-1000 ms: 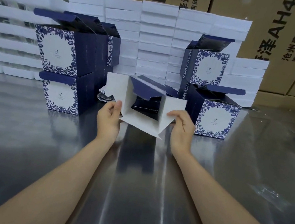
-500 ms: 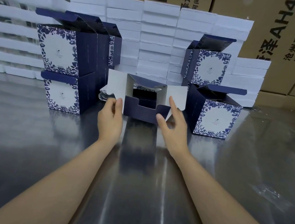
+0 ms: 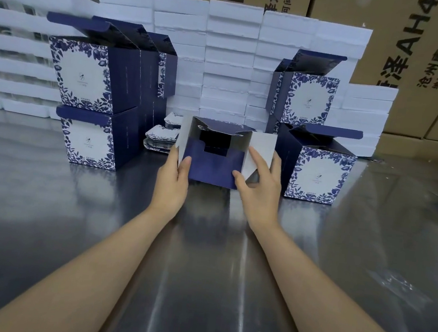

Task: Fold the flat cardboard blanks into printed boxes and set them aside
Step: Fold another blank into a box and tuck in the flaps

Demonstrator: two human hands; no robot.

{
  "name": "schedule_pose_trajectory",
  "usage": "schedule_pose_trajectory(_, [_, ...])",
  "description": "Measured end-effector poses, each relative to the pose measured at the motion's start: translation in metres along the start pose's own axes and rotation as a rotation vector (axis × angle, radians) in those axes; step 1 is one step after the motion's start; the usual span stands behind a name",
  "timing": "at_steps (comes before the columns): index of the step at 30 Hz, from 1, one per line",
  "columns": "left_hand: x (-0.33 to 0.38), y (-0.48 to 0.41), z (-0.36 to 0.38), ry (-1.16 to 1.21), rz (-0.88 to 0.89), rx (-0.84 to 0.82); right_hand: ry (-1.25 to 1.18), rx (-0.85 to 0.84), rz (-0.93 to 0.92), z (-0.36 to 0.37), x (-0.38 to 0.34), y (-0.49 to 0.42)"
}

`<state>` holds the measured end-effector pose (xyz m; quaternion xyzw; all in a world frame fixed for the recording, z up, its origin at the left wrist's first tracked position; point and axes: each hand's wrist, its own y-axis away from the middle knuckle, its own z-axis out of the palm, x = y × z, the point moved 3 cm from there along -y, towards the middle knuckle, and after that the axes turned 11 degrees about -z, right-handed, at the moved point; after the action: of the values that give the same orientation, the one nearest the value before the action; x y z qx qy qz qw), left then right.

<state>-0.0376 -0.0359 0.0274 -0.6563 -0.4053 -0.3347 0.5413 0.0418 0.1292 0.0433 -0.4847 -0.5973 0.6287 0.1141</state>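
A half-folded navy box (image 3: 212, 162) stands at the middle of the steel table, its open end facing me with a blue flap folded up across it. My left hand (image 3: 173, 179) grips its left white side flap, thumb on the blue flap. My right hand (image 3: 260, 187) presses straight fingers on the right white flap, thumb at the blue flap's corner. Folded printed boxes are stacked at the left (image 3: 92, 96) and right (image 3: 318, 166). A low pile of flat blanks (image 3: 161, 138) lies behind the left hand.
Stacks of white foam trays (image 3: 228, 57) form a wall behind the boxes. Brown shipping cartons (image 3: 416, 52) stand behind them. The shiny steel table (image 3: 43, 214) stretches toward me on both sides of my arms.
The blank has gone from a tilted white sheet to a squared-up box. The blue bottom flap folded up, and my right hand moved onto the right side flap.
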Motion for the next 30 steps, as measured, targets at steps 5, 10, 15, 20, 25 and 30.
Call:
schedule_pose_trajectory(5, [0.007, 0.002, -0.006, -0.003, 0.099, -0.059, 0.100, 0.071, -0.339, -0.010, -0.016, -0.004])
schedule_pose_trajectory(10, [0.013, 0.007, -0.003, -0.066, 0.177, -0.184, 0.119, 0.034, -0.363, -0.014, -0.018, -0.007])
schedule_pose_trajectory(15, [0.014, 0.008, -0.001, -0.209, 0.282, -0.326, 0.039, 0.089, -0.192, -0.020, -0.013, -0.015])
schedule_pose_trajectory(20, [0.009, 0.010, 0.008, -0.478, 0.354, -0.417, -0.153, 0.088, -0.049, -0.021, -0.015, -0.020])
schedule_pose_trajectory(25, [0.012, 0.008, 0.005, -0.685, 0.431, -0.293, 0.027, 0.027, -0.122, -0.018, -0.014, -0.018])
schedule_pose_trajectory(30, [0.015, 0.012, 0.006, -0.702, 0.467, -0.316, 0.142, 0.093, -0.162, -0.019, -0.004, -0.016])
